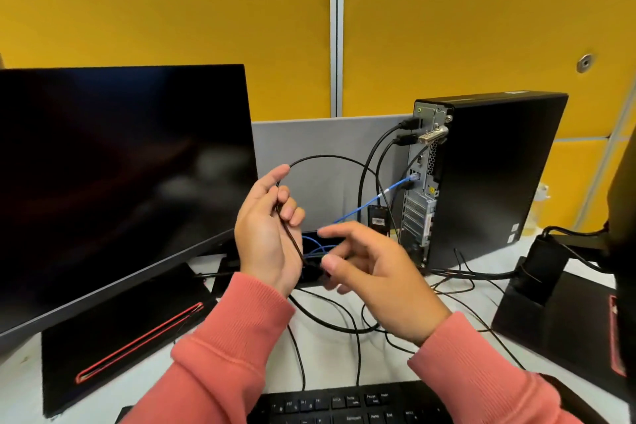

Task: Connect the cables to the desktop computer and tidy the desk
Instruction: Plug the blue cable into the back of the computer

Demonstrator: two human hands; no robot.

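Holding a thin black cable (pixel 309 158) in my left hand (pixel 266 227), I have its fingers curled round the strand, which runs down across the palm and arcs up and over toward the computer (pixel 488 175). My right hand (pixel 370 272) hangs just beside it with fingers spread and loosely bent; whether thumb and forefinger pinch the cable's lower end I cannot tell, since that spot is blurred.

My read is that I am gathering slack into a loop. To do it well I would keep the loop wide, feed the strand through the left fingers without twisting, and avoid tugging the plugs already seated.

The computer stands upright to the right, rear panel facing me. At least 2 black leads (pixel 370 162) go into its upper ports and 1 blue cable (pixel 364 208) into a socket lower down. That blue cable drops into a dark opening in the desk (pixel 311 243) behind my hands, the only thing here acting as a container; more blue strands show inside, the rest hidden.

Loose black wires (pixel 344 323) sprawl over the white desk (pixel 488 272), so tidying looks unfinished. A dark monitor (pixel 120 182) sits left, a keyboard (pixel 344 404) nearest me.
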